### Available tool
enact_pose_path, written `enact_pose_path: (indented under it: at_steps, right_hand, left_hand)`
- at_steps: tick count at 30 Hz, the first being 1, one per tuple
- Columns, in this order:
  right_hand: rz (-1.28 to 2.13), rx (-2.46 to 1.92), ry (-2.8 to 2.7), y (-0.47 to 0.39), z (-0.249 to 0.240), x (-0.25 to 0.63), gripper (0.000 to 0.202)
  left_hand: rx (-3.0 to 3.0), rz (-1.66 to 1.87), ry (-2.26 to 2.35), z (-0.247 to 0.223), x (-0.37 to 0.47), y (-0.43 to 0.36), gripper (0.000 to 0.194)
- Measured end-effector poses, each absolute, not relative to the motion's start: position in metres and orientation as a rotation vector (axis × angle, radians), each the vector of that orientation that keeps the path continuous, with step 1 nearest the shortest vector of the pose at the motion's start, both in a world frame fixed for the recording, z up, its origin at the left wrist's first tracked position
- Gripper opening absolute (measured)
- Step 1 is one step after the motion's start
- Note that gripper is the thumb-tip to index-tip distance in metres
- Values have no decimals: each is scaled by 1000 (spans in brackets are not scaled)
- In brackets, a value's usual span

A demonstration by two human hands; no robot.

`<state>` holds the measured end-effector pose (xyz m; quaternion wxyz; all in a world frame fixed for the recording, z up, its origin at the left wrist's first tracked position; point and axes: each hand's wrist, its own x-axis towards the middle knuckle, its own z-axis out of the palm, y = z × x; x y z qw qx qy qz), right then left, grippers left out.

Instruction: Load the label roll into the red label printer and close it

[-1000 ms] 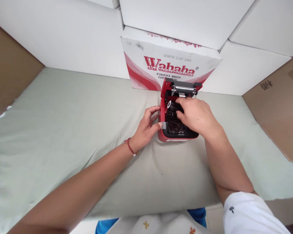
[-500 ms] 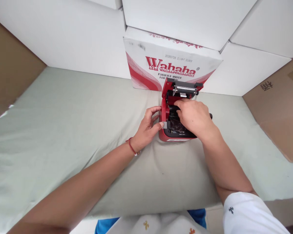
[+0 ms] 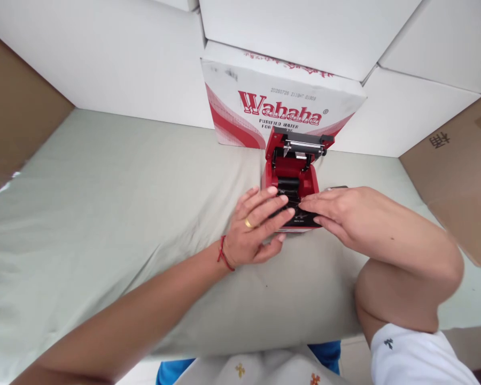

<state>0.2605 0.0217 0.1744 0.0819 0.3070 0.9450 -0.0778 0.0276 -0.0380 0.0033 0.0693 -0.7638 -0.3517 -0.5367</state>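
Note:
A small red-and-black printer (image 3: 311, 186) stands on the cloth with its lid (image 3: 300, 140) tipped up at the back, a metal bar and roller showing under it. Inside lies a black roll (image 3: 288, 183), and dark shiny film (image 3: 292, 199) stretches forward from it. My left hand (image 3: 256, 224) lies over the front left of the printer, fingers spread, their tips on or just above the film. From the right, my right hand (image 3: 332, 211) reaches in with straight fingers, the tips at the film. Whether either hand pinches the film's edge is hidden.
Behind the printer stands a white and red Wahaha carton (image 3: 280, 101). White boxes (image 3: 140, 59) are stacked along the back, with brown cardboard (image 3: 20, 107) at the left and a brown carton (image 3: 457, 176) at the right. Pale green cloth (image 3: 136, 176) covers the surface.
My right hand has drawn out of the printer toward the front right, uncovering the black roll. My left hand has left the side edge and moved over the front, fingers spread.

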Motion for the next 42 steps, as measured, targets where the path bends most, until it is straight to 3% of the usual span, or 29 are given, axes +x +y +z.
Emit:
enact_pose_path:
  at_steps: [7,12,16,26,38,42]
  right_hand:
    - [-427,935,2867,21,196,260,39]
    - [-58,1588,3154,53,180,238,57]
    - [-19,1380,3249,85,146,230,69]
    - [-20,1156,3093,42,166,239,40]
    - [253,905,2715,22,171,211,28]
    - [124,979,2672,24,176,209,31]
  left_hand:
    - [-2402,-1542,-953,4,36,-44,60]
    - [-2352,-1519,-932,9,40,-49,48]
    - [-2309,-1457,-926,18,43,-50,32]
    - [-2295,-1290,-1037,24,52,-56,39]
    - [-2257,-1315,-1037,21,53,-54,36]
    - [-2274,-1445,-983,19,51,-52,39]
